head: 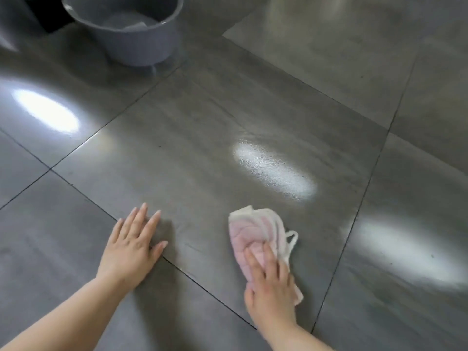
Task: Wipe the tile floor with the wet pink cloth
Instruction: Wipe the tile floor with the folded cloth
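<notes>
The right hand point(272, 282) is pressing flat on the pink cloth point(255, 236), fingers spread, not gripping, near the front edge of a big grey tile on the tile floor point(228, 117). The left hand point(131, 247) is bracing open-palmed across a grout line. The danger, I'd say, is that propping palm sliding on the shiny, wet-looking surface. Plenty of open floor is lying ahead; the grey bucket point(136, 39) is sitting well clear.

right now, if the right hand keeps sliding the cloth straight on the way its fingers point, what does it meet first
Nothing solid, as far as the picture shows. The right hand presses the pink cloth flat, fingers aimed up and slightly left. Ahead lies bare tile floor. The grey bucket stands far off and further left, probably outside that line.
</notes>
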A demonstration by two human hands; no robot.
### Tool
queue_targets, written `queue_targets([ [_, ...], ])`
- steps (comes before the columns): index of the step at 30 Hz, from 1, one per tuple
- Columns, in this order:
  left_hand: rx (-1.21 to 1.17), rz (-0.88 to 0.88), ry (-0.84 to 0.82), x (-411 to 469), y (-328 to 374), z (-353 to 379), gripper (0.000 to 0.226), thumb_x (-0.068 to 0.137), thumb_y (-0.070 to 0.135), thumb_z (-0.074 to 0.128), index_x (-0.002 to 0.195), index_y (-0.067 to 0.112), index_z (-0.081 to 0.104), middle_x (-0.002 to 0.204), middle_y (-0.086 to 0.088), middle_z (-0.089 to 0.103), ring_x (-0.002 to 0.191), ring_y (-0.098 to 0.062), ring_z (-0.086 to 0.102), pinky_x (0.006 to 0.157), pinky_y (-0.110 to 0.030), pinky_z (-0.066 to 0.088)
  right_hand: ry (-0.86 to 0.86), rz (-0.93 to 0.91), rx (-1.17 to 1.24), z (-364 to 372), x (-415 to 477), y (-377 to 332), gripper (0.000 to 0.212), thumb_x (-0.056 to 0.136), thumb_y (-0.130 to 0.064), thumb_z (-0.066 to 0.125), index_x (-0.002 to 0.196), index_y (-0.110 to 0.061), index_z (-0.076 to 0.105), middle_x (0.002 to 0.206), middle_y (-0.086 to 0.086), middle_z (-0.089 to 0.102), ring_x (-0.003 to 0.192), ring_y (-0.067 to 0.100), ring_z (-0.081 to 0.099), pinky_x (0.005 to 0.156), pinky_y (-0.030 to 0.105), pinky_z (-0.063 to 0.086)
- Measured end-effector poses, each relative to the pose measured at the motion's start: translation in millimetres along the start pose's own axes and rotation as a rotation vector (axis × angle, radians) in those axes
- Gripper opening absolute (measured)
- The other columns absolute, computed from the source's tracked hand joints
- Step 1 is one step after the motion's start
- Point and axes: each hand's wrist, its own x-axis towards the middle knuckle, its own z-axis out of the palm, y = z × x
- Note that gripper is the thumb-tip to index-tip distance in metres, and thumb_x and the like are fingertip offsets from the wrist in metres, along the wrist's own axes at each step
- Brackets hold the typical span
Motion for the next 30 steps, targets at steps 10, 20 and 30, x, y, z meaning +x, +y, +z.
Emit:
queue_targets([
  [10,-0.053,0.035,-0.103,20.7,81.3,10.4,0.085,0.070,0.068,0.007,0.142,0.027,-0.012,0.155,0.000,-0.018,0.141,-0.016,-0.020,0.113,-0.034,-0.014,0.019,0.626,0.030,-53.0,-11.8,192.1,0.082,0.067,-0.045,0.016,0.145,-0.019,0.026,0.154,0.012,0.024,0.130,0.042,0.037,0.101,0.050,0.036],
  [20,-0.007,0.033,-0.171,19.8,83.1,8.9,0.076,0.081,0.067,0.010,0.141,0.029,-0.017,0.154,0.001,-0.021,0.140,-0.016,-0.024,0.109,-0.032,-0.020,0.044,0.115,0.023,-13.6,28.1,53.6,0.058,0.056,-0.028,0.048,0.114,-0.030,0.044,0.121,0.003,0.056,0.096,0.028,0.046,0.063,0.035,0.056],
  [30,-0.026,0.012,-0.167,17.6,86.2,5.3,0.075,0.085,0.065,0.019,0.141,0.030,-0.017,0.154,0.002,-0.020,0.140,-0.017,-0.023,0.114,-0.036,-0.015,0.078,0.674,0.046,-54.3,-17.3,199.3,0.069,0.083,-0.013,0.051,0.146,-0.023,0.023,0.154,0.009,0.024,0.122,0.043,0.043,0.093,0.045,0.040],
])
